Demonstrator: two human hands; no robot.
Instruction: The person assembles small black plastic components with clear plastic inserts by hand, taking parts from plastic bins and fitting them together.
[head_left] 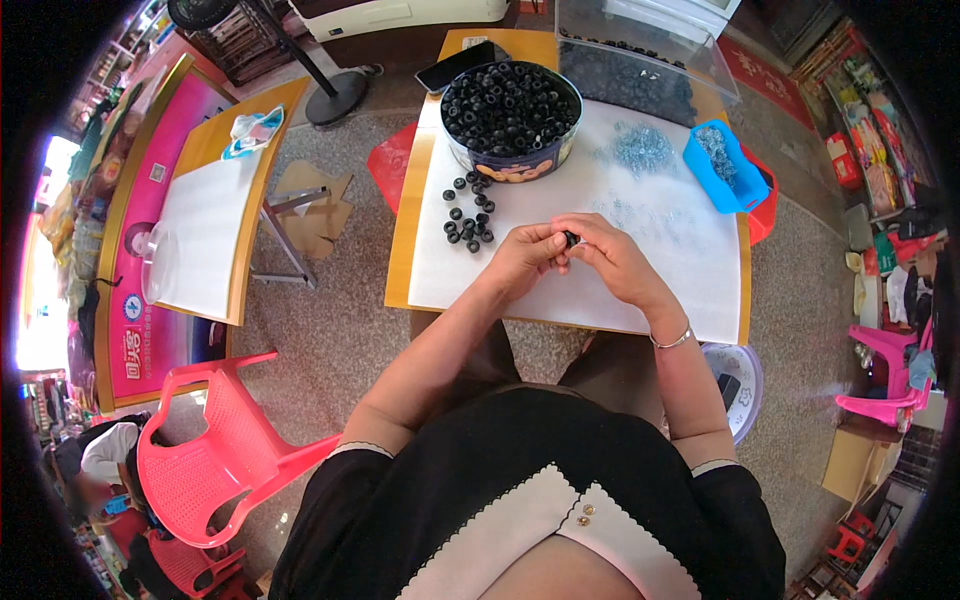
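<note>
My left hand [522, 258] and my right hand [612, 262] meet over the near part of the white-covered table [440, 280]. Their fingertips close together on a small black ring-shaped piece [571, 239], mostly covered by the fingers. Whether something smaller is pinched with it I cannot make out. Left of my hands lie several loose black rings [470, 228] with holes through them. Beyond them stands a round tub [515, 168] heaped with the same black rings [508, 105]. Small clear pieces [643, 150] lie in a loose pile at the right, beside a blue basket [748, 190] holding more.
A dark phone [462, 66] rests behind the tub. At the far right corner stands a clear bin [640, 85] with black pieces inside. A red stool [392, 165] shows at the table's left, a pink chair [215, 450] behind left, and a pale bucket [745, 400] by my right.
</note>
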